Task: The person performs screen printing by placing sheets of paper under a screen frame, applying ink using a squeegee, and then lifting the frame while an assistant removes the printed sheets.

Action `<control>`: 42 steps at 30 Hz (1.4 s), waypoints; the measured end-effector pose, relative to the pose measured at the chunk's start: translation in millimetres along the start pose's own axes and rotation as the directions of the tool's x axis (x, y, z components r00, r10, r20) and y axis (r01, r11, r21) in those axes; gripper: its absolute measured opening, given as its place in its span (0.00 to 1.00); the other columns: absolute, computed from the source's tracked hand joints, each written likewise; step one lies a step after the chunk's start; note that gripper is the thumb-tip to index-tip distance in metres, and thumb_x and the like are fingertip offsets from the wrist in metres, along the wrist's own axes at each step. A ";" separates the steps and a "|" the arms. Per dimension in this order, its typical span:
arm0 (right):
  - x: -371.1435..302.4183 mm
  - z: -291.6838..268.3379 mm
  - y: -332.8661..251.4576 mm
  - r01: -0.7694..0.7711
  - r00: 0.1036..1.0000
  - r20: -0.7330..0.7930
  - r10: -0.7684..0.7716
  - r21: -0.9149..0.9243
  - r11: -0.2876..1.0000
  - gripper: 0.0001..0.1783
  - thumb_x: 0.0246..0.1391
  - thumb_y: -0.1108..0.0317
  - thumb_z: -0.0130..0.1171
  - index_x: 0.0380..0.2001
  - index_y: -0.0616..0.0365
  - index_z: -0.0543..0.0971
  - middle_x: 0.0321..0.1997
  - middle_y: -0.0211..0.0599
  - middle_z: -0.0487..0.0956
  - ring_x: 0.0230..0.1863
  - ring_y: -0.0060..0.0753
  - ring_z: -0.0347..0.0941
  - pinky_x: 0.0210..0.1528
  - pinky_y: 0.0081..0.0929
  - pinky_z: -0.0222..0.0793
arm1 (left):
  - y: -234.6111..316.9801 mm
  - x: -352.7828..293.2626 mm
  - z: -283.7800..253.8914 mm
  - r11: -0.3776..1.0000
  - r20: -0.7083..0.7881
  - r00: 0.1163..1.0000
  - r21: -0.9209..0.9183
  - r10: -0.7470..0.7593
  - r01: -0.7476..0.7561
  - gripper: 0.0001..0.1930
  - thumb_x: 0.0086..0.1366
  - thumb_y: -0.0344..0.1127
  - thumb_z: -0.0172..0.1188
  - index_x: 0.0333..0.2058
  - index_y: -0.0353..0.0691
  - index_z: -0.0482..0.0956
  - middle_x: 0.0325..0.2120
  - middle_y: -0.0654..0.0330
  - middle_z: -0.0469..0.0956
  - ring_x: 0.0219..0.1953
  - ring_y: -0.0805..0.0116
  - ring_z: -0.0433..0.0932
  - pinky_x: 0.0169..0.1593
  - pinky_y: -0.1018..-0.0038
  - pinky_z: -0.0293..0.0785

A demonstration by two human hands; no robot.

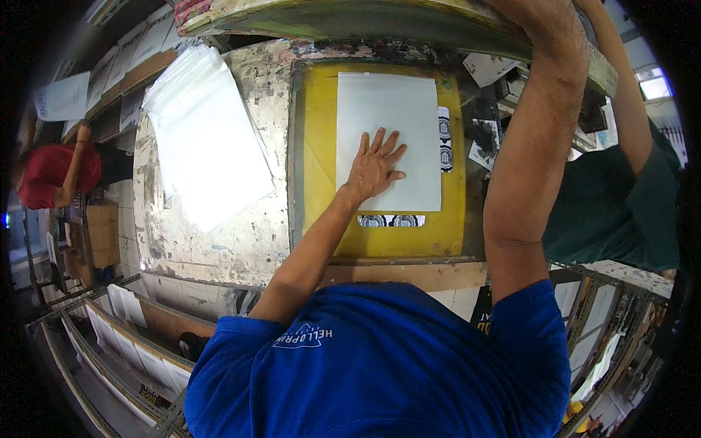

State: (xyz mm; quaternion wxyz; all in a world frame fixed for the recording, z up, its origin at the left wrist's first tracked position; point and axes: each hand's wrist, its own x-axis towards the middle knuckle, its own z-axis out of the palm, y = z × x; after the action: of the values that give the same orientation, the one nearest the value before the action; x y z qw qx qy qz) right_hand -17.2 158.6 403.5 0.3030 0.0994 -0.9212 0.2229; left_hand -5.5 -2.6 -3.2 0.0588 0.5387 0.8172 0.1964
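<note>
My left hand (376,166) lies flat with fingers spread on a white flat sheet or plastic bag (394,102). Beneath that is a yellow board (321,219). Dark printed patterns on white strips (391,220) peek out past the sheet's lower edge and right side. Above the board, a long paint-stained frame (350,23) stands raised along the top of the view. My right arm reaches up to the frame's right part, where my right hand (522,9) is cut off by the picture's edge and its fingers are hidden.
Left of the board, a fanned stack of white sheets or bags (212,139) rests on a paint-spattered tabletop (270,87). A person in dark green (613,204) stands close on the right, an arm raised by the frame. Another in red (62,175) works by far-left shelves. Racks (124,336) stand lower left.
</note>
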 end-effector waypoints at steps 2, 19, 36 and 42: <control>-1.1 0.2 -1.9 0.023 1.000 -0.003 -0.023 -0.002 1.000 0.19 0.54 0.59 0.66 0.40 0.66 0.87 0.35 0.49 0.87 0.32 0.36 0.82 0.40 0.29 0.76 | 3.1 -5.3 2.2 1.000 -0.005 1.000 0.009 0.003 -0.003 0.36 0.63 0.58 0.61 0.67 0.50 0.69 0.72 0.57 0.57 0.75 0.47 0.49 0.75 0.43 0.41; -33.9 20.8 -15.1 0.057 0.997 -0.048 -0.064 -0.130 0.990 0.20 0.52 0.61 0.66 0.44 0.66 0.86 0.32 0.46 0.86 0.29 0.33 0.80 0.36 0.28 0.76 | 6.8 -25.4 -55.8 0.950 -0.264 0.964 -0.307 -0.023 -0.062 0.38 0.65 0.52 0.64 0.70 0.45 0.63 0.67 0.53 0.68 0.71 0.44 0.60 0.73 0.43 0.47; -287.2 165.8 -19.7 -0.399 0.888 0.277 0.366 0.072 0.914 0.30 0.42 0.71 0.71 0.54 0.44 0.84 0.36 0.50 0.81 0.35 0.52 0.75 0.41 0.41 0.72 | -3.8 -226.3 -44.0 0.663 -0.357 0.705 -0.718 -0.613 0.212 0.49 0.39 0.38 0.84 0.63 0.32 0.72 0.62 0.45 0.71 0.60 0.53 0.73 0.64 0.60 0.69; -310.3 204.2 -23.3 -0.330 0.766 0.488 0.419 -0.261 0.907 0.42 0.38 0.68 0.73 0.63 0.40 0.76 0.51 0.48 0.76 0.54 0.48 0.68 0.59 0.51 0.56 | -15.0 -232.9 -25.2 0.875 -0.465 0.745 -0.330 -0.478 0.355 0.42 0.41 0.41 0.80 0.58 0.38 0.78 0.71 0.44 0.58 0.66 0.42 0.62 0.68 0.54 0.59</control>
State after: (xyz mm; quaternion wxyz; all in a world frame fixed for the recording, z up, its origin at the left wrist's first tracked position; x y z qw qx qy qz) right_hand 132.5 56.9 78.3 -0.0088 -0.0534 -0.9843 0.1681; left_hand 70.0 -224.6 -12.7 -0.0686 0.2550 0.8734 0.4092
